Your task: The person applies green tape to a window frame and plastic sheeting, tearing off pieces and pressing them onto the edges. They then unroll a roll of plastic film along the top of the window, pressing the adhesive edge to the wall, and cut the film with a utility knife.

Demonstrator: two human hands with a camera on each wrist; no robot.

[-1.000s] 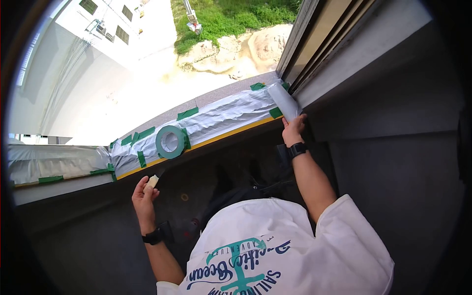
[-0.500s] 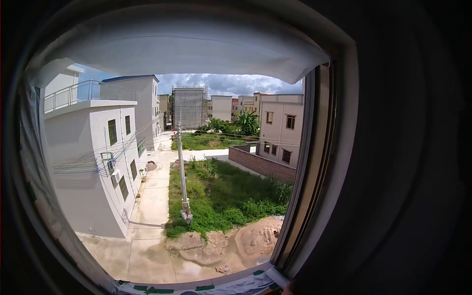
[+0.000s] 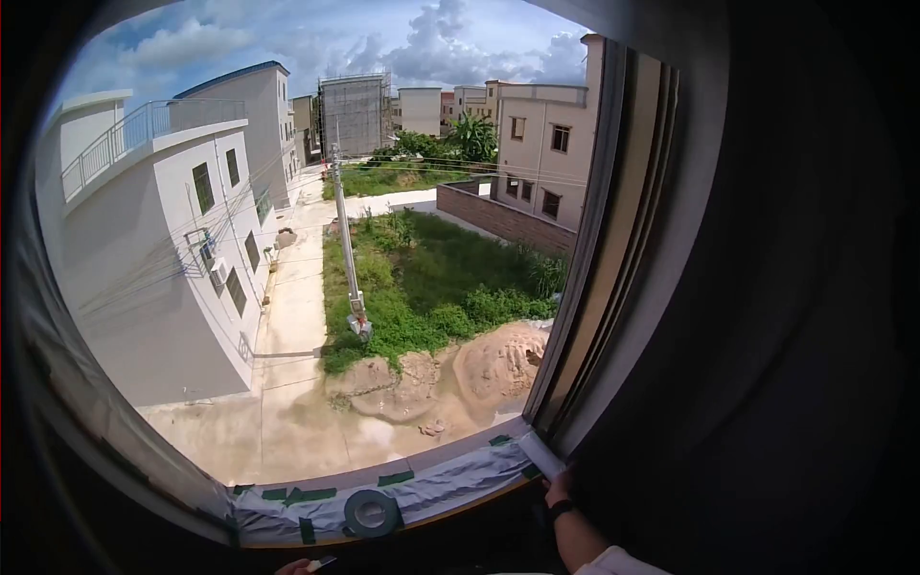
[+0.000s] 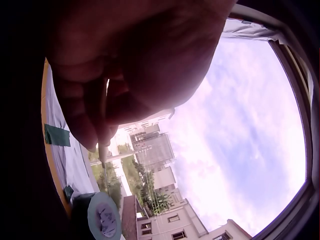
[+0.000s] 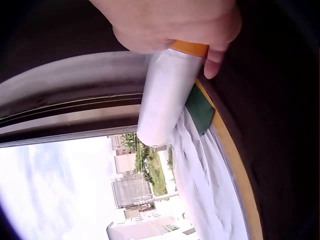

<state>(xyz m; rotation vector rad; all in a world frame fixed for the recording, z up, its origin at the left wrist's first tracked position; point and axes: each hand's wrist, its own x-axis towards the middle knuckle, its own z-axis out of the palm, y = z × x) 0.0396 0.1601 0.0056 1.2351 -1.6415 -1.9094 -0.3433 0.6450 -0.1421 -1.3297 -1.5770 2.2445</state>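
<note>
My right hand (image 5: 175, 22) grips the end of a white film roll (image 5: 167, 95) with an orange edge, at the sill's right corner; the head view shows the same hand (image 3: 558, 491) low at the right. My left hand (image 4: 135, 60) pinches a thin, pale-handled tool (image 4: 103, 152) between fingers and thumb; in the head view its fingers (image 3: 295, 567) just show at the bottom edge. A green tape roll (image 3: 372, 514) stands on the film-covered sill (image 3: 436, 489), to the right of the left hand. Green tape pieces (image 5: 200, 109) hold the film down.
The window's right frame (image 3: 599, 240) rises beside the right hand, with a dark wall to its right. Film hangs along the left side of the opening (image 3: 96, 412). Outside, below the window, are a road, grass, a utility pole (image 3: 345, 230) and buildings.
The head view has tilted up from the sill to the outdoors, then slightly back down. The right hand still holds the film roll at the corner; the left hand still holds the tool.
</note>
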